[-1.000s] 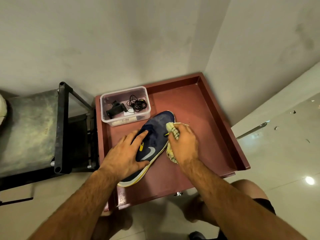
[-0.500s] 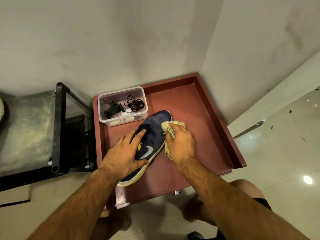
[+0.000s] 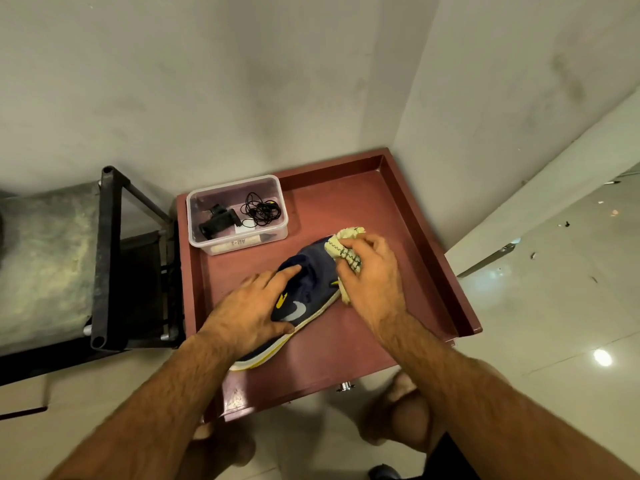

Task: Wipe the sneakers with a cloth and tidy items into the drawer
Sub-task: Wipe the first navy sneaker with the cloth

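Drawer room: open right and front, crowded back-left

Bare floor of the drawer lies right of the sneaker and along the front edge; the plastic box fills the back-left corner, raised walls border the back and right, and a dark rack stands just beside the left edge.

A single head-worn camera is looking steeply down and forward from above, taking in both forearms reaching away from it into the maroon drawer (sitting mid-frame, fairly near). Its wide angle is bending the walls above and the tiled floor at right. No second view is sharing the scene.
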